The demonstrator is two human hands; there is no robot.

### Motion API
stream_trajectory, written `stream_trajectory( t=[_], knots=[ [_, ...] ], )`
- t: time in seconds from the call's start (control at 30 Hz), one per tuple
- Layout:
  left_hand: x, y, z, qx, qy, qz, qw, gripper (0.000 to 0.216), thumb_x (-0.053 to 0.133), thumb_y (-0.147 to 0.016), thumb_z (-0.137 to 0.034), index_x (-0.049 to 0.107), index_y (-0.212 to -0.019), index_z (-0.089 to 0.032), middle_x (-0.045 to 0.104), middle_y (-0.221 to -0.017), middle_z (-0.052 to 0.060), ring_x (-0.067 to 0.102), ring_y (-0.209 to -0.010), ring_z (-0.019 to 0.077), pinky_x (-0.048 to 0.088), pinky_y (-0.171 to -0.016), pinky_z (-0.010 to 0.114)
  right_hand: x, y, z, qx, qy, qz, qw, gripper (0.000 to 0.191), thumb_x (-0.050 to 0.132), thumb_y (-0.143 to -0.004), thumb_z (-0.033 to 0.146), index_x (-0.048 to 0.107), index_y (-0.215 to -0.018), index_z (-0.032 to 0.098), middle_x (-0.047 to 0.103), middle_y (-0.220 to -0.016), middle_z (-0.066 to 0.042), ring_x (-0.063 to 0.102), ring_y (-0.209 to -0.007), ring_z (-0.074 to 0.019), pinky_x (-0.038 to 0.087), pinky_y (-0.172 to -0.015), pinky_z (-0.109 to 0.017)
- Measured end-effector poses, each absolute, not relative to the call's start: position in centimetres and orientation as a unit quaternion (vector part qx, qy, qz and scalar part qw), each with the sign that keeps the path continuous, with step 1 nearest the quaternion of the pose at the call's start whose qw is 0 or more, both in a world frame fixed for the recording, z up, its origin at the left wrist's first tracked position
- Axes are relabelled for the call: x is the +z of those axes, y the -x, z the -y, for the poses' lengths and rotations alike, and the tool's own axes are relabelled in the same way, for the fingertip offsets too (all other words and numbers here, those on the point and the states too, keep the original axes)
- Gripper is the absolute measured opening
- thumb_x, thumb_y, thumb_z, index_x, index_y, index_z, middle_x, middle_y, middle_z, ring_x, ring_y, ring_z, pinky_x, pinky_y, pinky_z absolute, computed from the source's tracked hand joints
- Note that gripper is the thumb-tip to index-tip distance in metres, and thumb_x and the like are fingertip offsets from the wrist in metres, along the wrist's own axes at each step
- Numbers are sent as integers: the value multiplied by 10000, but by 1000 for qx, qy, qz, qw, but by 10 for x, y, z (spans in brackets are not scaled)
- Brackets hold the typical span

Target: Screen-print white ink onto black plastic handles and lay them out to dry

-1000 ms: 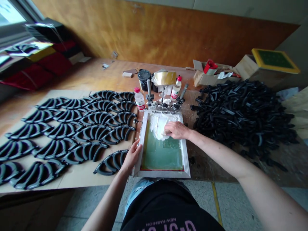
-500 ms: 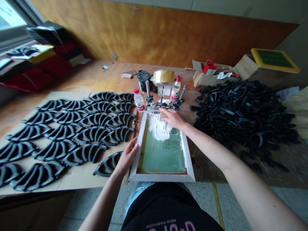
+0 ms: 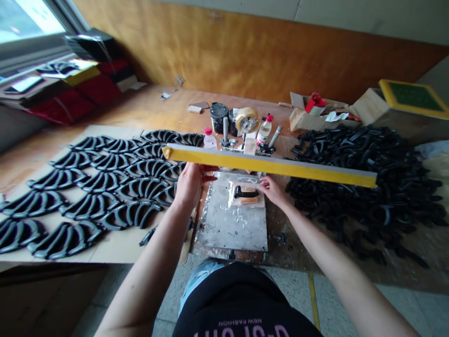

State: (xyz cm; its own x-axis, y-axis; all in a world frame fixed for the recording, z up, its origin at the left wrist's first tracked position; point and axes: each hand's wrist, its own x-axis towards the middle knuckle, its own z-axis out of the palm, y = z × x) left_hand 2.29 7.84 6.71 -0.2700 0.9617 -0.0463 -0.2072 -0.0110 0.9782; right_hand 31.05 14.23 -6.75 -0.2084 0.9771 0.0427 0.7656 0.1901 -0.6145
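Fingers of the left hand [image 3: 191,182] are curled under the raised frame [image 3: 268,164]; right-hand [image 3: 272,189] fingers are pinched on the black part [image 3: 246,192], at twelve o'clock on the plate [image 3: 233,224]. It is best lifted straight, wet print untouched.

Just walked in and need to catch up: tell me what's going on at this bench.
A person has the printing screen frame tipped up on its hinge, left hand at its raised edge. The right hand touches a small black part lying on the foil-covered base plate. Printed black pieces lie in rows on the left; a black pile sits right.
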Motion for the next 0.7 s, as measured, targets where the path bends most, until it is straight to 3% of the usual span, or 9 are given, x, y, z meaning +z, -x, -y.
stream_trajectory(
  t=[0.1,0.23,0.33,0.5,0.6,0.7],
  knots=[
    [44,-36,-66,619,-331,-543,460,583,414,-925,-609,475,-1349,-214,689,-1038,71,674,-849,180,520,-655,275,-73,-290,-121,217,502,818,182,240,711,-797,191,671,-1033,199,692,-1037,-66,605,-1006,-215,447,-932,-374],
    [-3,-58,-13,446,-290,-573,623,638,534,-852,-647,540,-1267,-162,710,-1032,136,678,-801,200,513,-594,273,-45,-266,-99,210,453,846,186,17,670,-859,188,672,-876,189,684,-959,-57,582,-968,-215,448,-895,-358],
    [-27,-67,27,410,-219,-557,688,667,519,-817,-712,563,-1189,-160,705,-1025,145,688,-800,217,517,-573,284,-23,-229,-68,198,373,883,203,52,654,-887,228,671,-870,181,663,-889,-69,561,-929,-228,448,-861,-361],
    [-53,-20,75,548,-112,-638,530,549,528,-796,-720,562,-815,-173,609,-644,25,591,-576,153,428,-488,242,-24,-149,-15,187,206,943,182,186,590,-939,318,676,-1037,185,658,-937,-88,540,-953,-241,446,-844,-369],
    [-78,34,111,529,-79,-713,454,638,407,-815,-761,585,-756,-151,630,-643,56,532,-518,131,428,-505,259,-43,-106,-10,203,173,947,177,290,612,-924,396,651,-1136,201,674,-1022,-90,538,-1036,-240,437,-890,-364],
    [-108,81,143,462,-49,-795,391,744,251,-813,-793,598,-777,-136,660,-700,96,532,-525,135,446,-526,274,-63,-69,-14,188,167,963,91,312,608,-911,469,662,-1057,198,699,-1000,-93,558,-1045,-251,429,-889,-368]
  ],
)
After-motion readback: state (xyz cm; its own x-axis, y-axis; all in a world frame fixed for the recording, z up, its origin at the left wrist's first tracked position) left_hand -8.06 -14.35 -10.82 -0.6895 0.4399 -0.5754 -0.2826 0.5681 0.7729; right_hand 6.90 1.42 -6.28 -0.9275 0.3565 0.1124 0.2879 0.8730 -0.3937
